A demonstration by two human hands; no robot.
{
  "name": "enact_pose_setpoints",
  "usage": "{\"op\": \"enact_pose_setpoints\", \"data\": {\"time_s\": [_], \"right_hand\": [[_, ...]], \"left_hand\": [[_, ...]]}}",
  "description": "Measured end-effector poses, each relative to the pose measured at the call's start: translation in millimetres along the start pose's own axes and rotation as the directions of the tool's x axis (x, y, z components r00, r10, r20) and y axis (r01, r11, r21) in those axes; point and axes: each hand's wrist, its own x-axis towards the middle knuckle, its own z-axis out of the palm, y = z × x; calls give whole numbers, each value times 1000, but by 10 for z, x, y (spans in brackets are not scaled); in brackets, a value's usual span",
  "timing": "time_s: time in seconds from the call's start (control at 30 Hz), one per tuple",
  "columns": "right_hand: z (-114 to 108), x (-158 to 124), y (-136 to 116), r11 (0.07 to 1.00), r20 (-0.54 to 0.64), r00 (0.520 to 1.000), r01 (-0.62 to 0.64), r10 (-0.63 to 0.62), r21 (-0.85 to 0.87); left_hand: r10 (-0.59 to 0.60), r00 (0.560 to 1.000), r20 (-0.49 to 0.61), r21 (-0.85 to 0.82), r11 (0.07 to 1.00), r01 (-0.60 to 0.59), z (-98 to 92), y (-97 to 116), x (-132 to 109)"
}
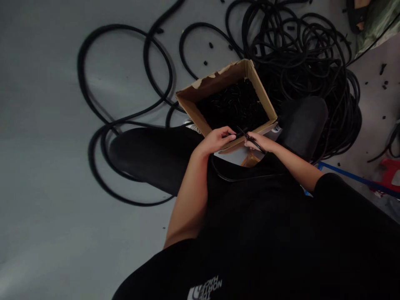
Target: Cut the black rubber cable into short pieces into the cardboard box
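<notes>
My left hand is closed in a pinch over the near edge of a cardboard box, its fingers on the end of a black hose. Just right of it, my right hand is wrapped around scissors with dark handles. Their blades point toward the left fingertips; how far apart the blades are I cannot make out. Many short black hose pieces lie inside the box. From below my left hand, a length of black hose curves across my lap.
A large tangle of black hose lies behind and right of the box. Wide hose loops spread on the grey floor at left. Loose pieces are scattered around. A red object and blue strip are at right.
</notes>
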Motion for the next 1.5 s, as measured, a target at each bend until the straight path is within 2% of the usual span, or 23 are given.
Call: {"op": "enact_pose_setpoints", "data": {"time_s": [0.13,0.4,0.57,0.7,0.93,1.0,1.07,1.13,1.23,1.33,1.5], "right_hand": [[-4,38,-31,998,-32,999,6,-9,-68],[28,16,-95,967,-122,988,58,-90,-249],[23,-10,-76,951,-133,984,77,-121,-301],[29,-28,-57,977,-106,994,15,-38,-211],[130,43,-24,994,-99,990,-102,104,29],[141,75,7,995,-83,994,-63,69,79],[130,105,49,998,-67,997,33,-29,56],[111,138,94,993,-56,991,121,-120,9],[95,195,151,982,-61,980,190,-191,-17],[104,242,184,979,-84,976,199,-203,-52],[137,253,197,984,-117,980,151,-161,-89]], "left_hand": [[-24,998,55,45,999,21,-1,-34,29],[-132,990,-53,165,976,139,3,17,68],[-155,983,-97,147,975,168,-20,-13,76],[-143,985,-100,107,982,154,-24,-61,92],[-250,961,-114,-166,959,230,23,23,99],[-242,961,-133,-194,957,214,44,32,106],[-213,967,-140,-197,963,184,68,13,121],[-180,978,-109,-186,970,158,92,-29,142],[-107,994,-38,-176,979,99,125,-107,180],[-52,998,-23,-186,981,47,151,-171,217],[-51,999,-18,-145,988,48,193,-241,266]]}}
